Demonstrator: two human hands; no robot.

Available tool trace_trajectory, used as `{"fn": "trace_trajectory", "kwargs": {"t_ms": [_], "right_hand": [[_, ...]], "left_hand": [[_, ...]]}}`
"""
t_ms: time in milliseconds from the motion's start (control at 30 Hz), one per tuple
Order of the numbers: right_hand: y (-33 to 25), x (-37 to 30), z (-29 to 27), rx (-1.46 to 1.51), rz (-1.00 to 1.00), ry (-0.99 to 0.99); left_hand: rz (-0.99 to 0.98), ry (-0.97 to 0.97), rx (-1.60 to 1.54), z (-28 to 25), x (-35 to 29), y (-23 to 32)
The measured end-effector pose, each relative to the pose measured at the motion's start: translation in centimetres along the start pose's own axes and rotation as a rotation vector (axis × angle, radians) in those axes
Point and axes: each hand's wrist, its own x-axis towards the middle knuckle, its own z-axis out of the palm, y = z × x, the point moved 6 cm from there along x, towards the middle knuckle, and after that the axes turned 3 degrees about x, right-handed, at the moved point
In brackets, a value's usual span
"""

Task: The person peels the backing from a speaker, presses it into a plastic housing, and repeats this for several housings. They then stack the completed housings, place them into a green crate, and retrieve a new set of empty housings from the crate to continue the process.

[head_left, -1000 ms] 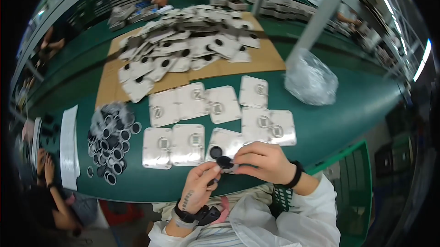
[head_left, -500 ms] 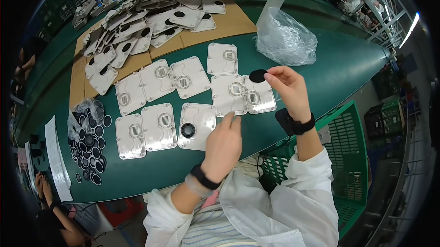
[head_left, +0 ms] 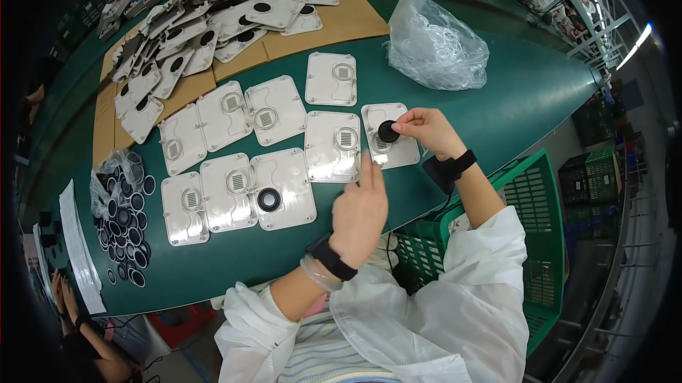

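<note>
My right hand [head_left: 435, 134] pinches a black round disc [head_left: 388, 131] between thumb and fingertips. The disc is over the rightmost white panel [head_left: 402, 155], partly covering its round grille; whether they touch I cannot tell. My left hand [head_left: 361, 214] has two fingers stretched toward that panel's lower left corner and holds nothing. Left of it lies another white panel [head_left: 322, 167] with a bare slotted grille. A white panel [head_left: 298, 209] in the nearer row bears a black disc [head_left: 269, 200] with a lighter centre. Several more panels lie in two rows.
A heap of panels [head_left: 234, 17] with black discs sits on cardboard [head_left: 280, 47] at the back. Loose black discs [head_left: 128, 234] spill from a plastic bag on the left. A clear bag of white rings [head_left: 440, 49] lies at right, a green crate [head_left: 529, 205] below the table edge.
My right hand has brought the black disc down onto or just above the rightmost panel. That panel now stands apart from its left neighbour. My left hand has shifted right.
</note>
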Motion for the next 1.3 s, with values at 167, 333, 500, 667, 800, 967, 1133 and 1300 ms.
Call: {"fn": "trace_trajectory", "kwargs": {"t_ms": [167,333,500,667,800,967,1133,1300], "right_hand": [[1.1,0.1,0.4,-0.051,0.052,-0.017],[1.0,0.0,0.8,-0.098,0.072,-0.047],[1.0,0.0,0.6,-0.112,0.065,-0.027],[1.1,0.0,0.7,-0.080,0.045,-0.011],[1.1,0.1,0.7,-0.069,0.041,-0.002],[0.8,0.0,0.9,-0.097,0.045,0.009],[0.7,-0.4,1.2,-0.148,-0.001,0.029],[0.1,-0.9,1.8,-0.360,-0.094,0.045]], "left_hand": [[0.014,-0.075,-0.059,2.1,0.8,1.7],[-0.014,-0.051,-0.077,2.6,1.3,1.4],[-0.006,-0.021,-0.012,2.7,1.2,1.6],[-0.009,-0.011,-0.010,2.7,1.1,1.5],[-0.004,-0.027,0.001,2.6,1.1,1.6],[-0.013,-0.047,-0.061,2.6,1.2,1.5],[-0.007,-0.037,-0.024,2.7,1.1,1.6],[-0.008,-0.048,-0.012,2.9,1.2,1.6]]}}
